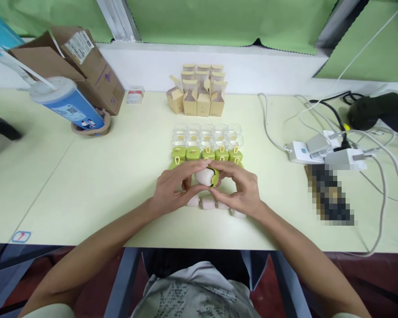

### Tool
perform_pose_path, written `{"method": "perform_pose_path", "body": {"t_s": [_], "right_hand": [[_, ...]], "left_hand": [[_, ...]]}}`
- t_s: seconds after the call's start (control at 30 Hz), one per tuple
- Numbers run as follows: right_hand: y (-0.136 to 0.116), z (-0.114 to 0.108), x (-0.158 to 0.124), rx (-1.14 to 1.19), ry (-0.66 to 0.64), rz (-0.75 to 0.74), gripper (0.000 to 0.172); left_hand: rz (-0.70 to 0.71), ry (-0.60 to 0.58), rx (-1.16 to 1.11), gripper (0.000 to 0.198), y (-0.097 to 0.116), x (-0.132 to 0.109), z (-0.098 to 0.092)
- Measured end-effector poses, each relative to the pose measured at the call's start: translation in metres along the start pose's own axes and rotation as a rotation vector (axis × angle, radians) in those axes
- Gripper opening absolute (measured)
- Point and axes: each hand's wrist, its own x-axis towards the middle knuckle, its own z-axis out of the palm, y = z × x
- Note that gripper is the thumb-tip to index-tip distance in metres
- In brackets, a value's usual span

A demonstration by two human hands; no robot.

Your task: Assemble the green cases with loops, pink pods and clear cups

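Above the table, a small white rounded case [204, 177], which looks like an earphone case, sits partly inside a green cover [215, 177]. My left hand [172, 187] grips the white side between thumb and fingers. On the green side, my right hand [240, 187] is closed with thumb and fingertips. Just beyond my hands stand rows of green covers [193, 153], several with pale yellow loops. Nearer me, a row of pale pinkish-white cases [207, 202] lies partly hidden below my hands.
Clear plastic cases [207, 138] lie in rows beyond the covers. Open small cardboard boxes [203, 104] stand near the wall. At left are a blue cup [74, 106] and a large carton [99, 81]. A power strip [301, 152] with chargers and cables lies right.
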Motion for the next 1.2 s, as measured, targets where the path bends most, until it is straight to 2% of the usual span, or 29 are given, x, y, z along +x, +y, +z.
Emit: {"method": "perform_pose_path", "body": {"t_s": [0.17, 0.37, 0.5, 0.57, 0.7, 0.77, 0.83, 0.93, 1.03, 1.2], "right_hand": [[-0.002, -0.002, 0.004, -0.046, -0.013, -0.035, 0.051], [0.001, -0.001, 0.004, -0.055, -0.014, -0.046, 0.051], [0.002, 0.002, 0.002, -0.086, 0.001, -0.055, 0.049], [0.002, 0.001, 0.003, -0.104, -0.006, -0.047, 0.05], [0.003, -0.008, 0.006, -0.191, -0.007, -0.023, 0.049], [0.005, -0.014, 0.007, -0.252, 0.007, 0.005, 0.049], [0.008, -0.019, 0.01, -0.285, -0.001, 0.035, 0.05], [0.009, -0.024, 0.02, -0.267, -0.097, 0.017, 0.054], [0.004, -0.019, 0.037, -0.277, -0.283, 0.023, 0.048], [-0.006, 0.01, 0.063, -0.612, -0.617, 0.028, 0.032]], "left_hand": [[0.136, 0.075, 0.149, 0.054, 0.003, 0.005, -0.002], [-0.012, 0.052, 0.174, 0.038, 0.008, 0.003, -0.001], [0.029, 0.123, 0.142, 0.037, 0.008, 0.001, 0.005], [0.004, 0.111, 0.141, 0.035, 0.007, 0.004, 0.003], [-0.03, 0.046, 0.127, 0.035, -0.008, 0.016, -0.017], [-0.052, 0.06, 0.142, 0.031, -0.024, 0.021, -0.033], [-0.142, 0.046, 0.17, 0.028, -0.042, 0.021, -0.048], [-0.229, 0.027, 0.178, 0.031, -0.067, 0.009, -0.064], [-0.23, -0.058, 0.14, 0.029, -0.08, -0.012, -0.069], [-0.225, -0.152, 0.065, 0.049, -0.083, -0.031, -0.067]]}}
